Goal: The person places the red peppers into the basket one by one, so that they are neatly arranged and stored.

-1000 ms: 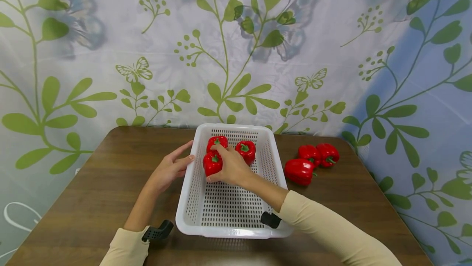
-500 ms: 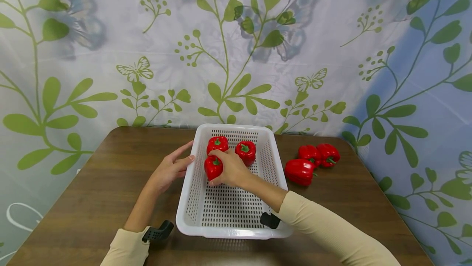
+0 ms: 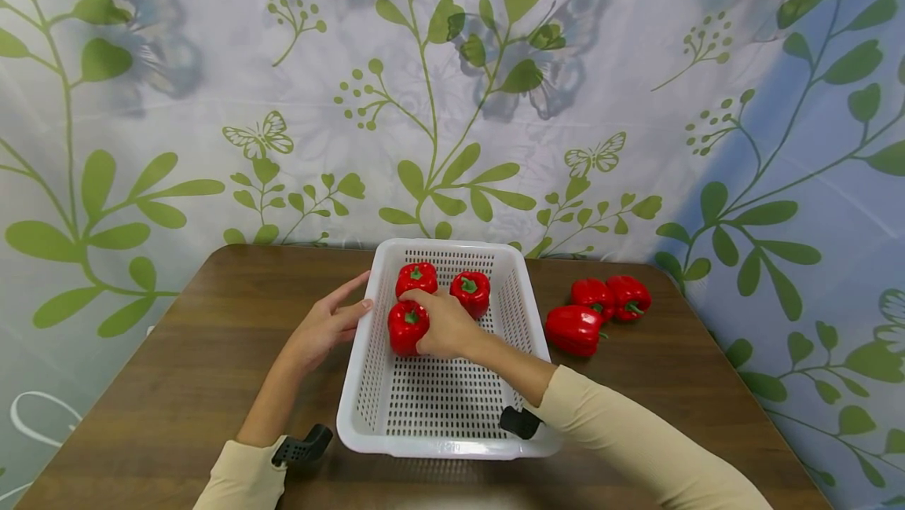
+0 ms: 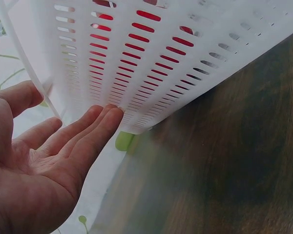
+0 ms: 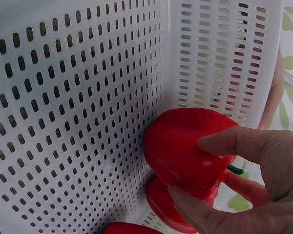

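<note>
"White plastic basket, head view: what's happening inside?"

"Right hand pinches the nearest red pepper; positioning it looks like the step."

"Left wrist?"

"Left hand, fingers spread, touching the basket's outer wall, perhaps steadying it."

"Right wrist?"

"Fingers grip that pepper near the side wall; I'd say next calls for a gentle release."

I get red on the peppers, green on their stems, slot rows patterning the white basket; red on three peppers near the far right corner of the brown wood-grained table; green leaves across the pale backdrop.
</note>
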{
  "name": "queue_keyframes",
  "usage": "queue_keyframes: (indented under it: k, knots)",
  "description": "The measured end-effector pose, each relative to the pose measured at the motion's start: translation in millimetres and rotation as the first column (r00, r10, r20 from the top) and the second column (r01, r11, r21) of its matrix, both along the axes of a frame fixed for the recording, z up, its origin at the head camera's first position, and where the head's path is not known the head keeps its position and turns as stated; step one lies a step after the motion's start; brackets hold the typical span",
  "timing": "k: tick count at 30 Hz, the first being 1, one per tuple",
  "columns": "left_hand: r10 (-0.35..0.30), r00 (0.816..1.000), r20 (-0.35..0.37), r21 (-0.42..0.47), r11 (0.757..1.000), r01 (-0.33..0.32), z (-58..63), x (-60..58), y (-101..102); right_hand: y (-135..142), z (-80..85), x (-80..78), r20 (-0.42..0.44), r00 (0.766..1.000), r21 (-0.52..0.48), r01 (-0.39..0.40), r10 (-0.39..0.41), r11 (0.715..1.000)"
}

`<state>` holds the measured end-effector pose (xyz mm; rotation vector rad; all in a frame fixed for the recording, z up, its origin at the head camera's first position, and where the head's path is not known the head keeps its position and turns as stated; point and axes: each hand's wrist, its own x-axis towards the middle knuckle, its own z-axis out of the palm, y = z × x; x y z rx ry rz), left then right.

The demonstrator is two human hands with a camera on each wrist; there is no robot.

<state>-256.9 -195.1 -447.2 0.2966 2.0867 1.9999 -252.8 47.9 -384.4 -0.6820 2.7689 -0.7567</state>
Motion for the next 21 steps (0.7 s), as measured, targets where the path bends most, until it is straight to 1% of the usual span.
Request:
queue_keyframes:
  k: [6,15,21]
  knots:
    - [0.005,1.0,0.0,-0.005,1.0,-0.005,-1.6,0.8,0.6,3.2,1.6,2.0,-0.012,1.0,-0.003,-0.012,0.012,1.0]
    - [0.0,1.0,-0.009,-0.002,1.0,0.0,-4.6,1.9,1.5,4.3,-3.0,-0.2,-0.007,1.0,0.002,0.009,-0.009,1.0]
    - [0.002,1.0,-0.009,0.001,1.0,-0.002,-7.1,2.3,2.1,4.6,-5.1,-0.5,-0.028,1.0,0.013,-0.003,0.003,1.0]
